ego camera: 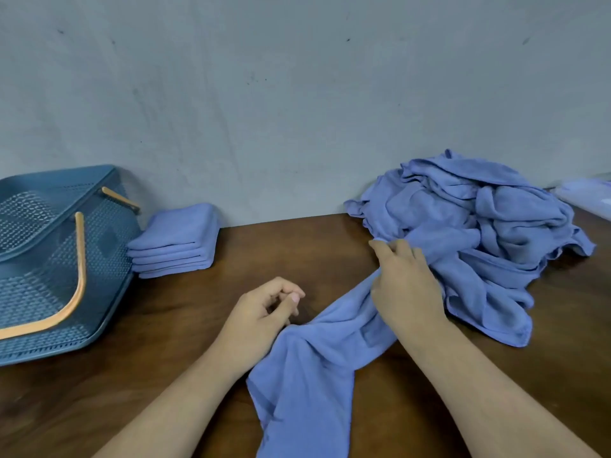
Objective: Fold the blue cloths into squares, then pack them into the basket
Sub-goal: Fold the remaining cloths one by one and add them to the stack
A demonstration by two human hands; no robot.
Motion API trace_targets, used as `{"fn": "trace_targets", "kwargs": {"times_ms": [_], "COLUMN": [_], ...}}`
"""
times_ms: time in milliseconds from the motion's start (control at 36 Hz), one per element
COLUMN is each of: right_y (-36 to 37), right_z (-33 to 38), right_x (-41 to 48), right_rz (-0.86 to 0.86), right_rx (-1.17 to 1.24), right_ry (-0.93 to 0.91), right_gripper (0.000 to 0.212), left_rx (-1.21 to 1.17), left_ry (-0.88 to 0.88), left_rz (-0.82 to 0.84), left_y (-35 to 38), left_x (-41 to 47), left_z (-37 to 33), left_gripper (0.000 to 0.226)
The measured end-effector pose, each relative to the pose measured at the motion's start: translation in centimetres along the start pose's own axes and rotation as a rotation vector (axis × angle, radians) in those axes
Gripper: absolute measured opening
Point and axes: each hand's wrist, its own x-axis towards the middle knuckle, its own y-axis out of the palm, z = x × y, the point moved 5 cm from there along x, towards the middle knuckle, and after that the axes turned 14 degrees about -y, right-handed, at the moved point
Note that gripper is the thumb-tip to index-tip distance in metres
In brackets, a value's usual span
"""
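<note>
A loose blue cloth (307, 375) trails from the pile toward the table's front edge and hangs over it. My right hand (403, 285) grips this cloth near the foot of the crumpled pile of blue cloths (479, 226) at the back right. My left hand (264, 312) hovers just left of the cloth with its fingers curled and holds nothing. A stack of several folded blue cloths (175, 241) lies at the back left, beside the blue perforated basket (109, 259) with orange handles at the far left.
The brown wooden table (281, 252) runs back to a grey wall (297, 94). At the far right edge lies a pale plastic-wrapped bundle (588, 196). Bare wood shows between the folded stack and the pile.
</note>
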Motion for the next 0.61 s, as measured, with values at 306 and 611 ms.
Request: {"fn": "trace_targets", "kwargs": {"times_ms": [306,611], "right_y": [1.3,0.5], "right_z": [-1.3,7.8], "right_x": [0.4,-1.6], "right_rz": [-0.086,-0.089], "right_rx": [0.023,0.728], "right_ry": [0.003,-0.664], "right_gripper": [0.069,0.083], "left_rx": [-0.062,-0.272], "left_ry": [-0.025,-0.036], "left_rz": [-0.018,-0.127], "left_y": [-0.1,-1.2], "left_x": [0.4,1.4], "left_z": [0.6,1.0], "left_gripper": [0.022,0.03]}}
